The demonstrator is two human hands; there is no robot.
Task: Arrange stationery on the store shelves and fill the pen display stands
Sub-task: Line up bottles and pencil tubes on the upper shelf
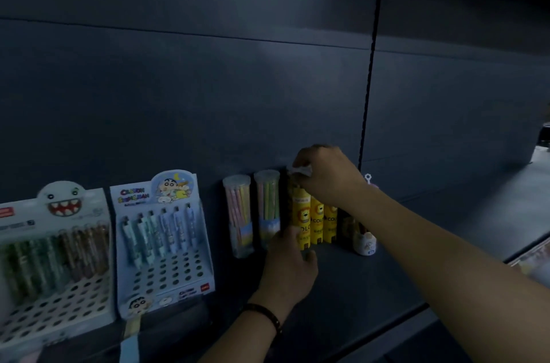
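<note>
The left hand (287, 266) grips the foot of the yellow tube (301, 215), which stands on the shelf (372, 288) beside clear tubes (267, 208). The right hand (326, 175) pinches its cap. It looks light, stiff, smooth and tippy, so hold it low and at the cap.

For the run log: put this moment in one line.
left hand: holds yellow tube base | right hand: pinches its cap

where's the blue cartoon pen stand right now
Head view, left of centre on the shelf: the blue cartoon pen stand sits between the monster-face stand and two clear pencil tubes.
</note>
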